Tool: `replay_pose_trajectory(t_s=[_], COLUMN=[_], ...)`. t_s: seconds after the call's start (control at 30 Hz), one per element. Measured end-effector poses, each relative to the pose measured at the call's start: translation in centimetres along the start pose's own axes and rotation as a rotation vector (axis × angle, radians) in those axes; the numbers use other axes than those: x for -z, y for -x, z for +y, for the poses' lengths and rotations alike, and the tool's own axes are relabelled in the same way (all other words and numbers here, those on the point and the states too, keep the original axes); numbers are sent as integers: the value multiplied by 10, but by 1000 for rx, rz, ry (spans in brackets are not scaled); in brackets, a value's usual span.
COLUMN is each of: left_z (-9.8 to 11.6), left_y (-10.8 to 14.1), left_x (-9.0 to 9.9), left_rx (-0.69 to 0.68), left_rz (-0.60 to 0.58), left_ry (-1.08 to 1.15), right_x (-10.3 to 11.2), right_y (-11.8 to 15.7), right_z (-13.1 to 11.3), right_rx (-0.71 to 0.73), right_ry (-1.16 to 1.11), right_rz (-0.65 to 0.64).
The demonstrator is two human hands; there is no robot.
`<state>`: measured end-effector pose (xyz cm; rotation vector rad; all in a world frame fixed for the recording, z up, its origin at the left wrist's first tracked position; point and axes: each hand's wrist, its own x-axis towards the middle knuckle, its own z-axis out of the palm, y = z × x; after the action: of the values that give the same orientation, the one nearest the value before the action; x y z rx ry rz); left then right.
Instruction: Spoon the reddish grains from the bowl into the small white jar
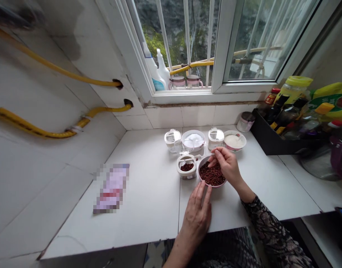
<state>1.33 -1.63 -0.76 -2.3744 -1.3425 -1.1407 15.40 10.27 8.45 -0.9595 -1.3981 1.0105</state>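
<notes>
Right hand: fingers curled together over the far rim of the bowl, pinching the handle of a small white spoon. The handle runs left from the fingertips toward the open jar; whether the spoon's tip touches the jar cannot be told.

Left hand: flat on the counter, fingers straight and close together, holding nothing. The fingertips reach the near edge of the bowl; contact looks likely but is not certain.

Bowl: round, pinkish rim, filled close to the top with small dark red grains. It stands on the white counter between the two hands, just right of the open jar.

Open jar: small, clear, white rim, lid flipped back. A shallow layer of the same dark red grains lies inside. It sits touching or just beside the bowl.

Behind these, a row along the wall side: a closed jar, a bowl of white powder, a second closed jar, a second bowl of white stuff.

Right of the row, a black tray holds dark bottles. On the counter's left part lies a blurred packet, well apart from the hands.
</notes>
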Motion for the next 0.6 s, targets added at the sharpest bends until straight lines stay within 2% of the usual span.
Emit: replay_pose_trajectory(t_s=[0.17, 0.23, 0.3, 0.43, 0.6], left_z=[0, 0, 0, 0, 0], left_y=[0, -1, -1, 0, 0], left_x=[-1, -1, -1, 1, 3], left_rx=[-6, -9, -9, -5, 2], left_rz=[25, 29, 26, -2, -24], left_ry=[11, 13, 9, -2, -8], right_x=[-14, -12, -5, 9, 19], right_y=[10, 11, 10, 4, -1], right_z=[-3, -3, -3, 0, 4], right_rx=[454, 548, 517, 275, 88], right_ry=[365, 433, 429, 378, 368], right_rz=[-165, -198, -154, -34, -70])
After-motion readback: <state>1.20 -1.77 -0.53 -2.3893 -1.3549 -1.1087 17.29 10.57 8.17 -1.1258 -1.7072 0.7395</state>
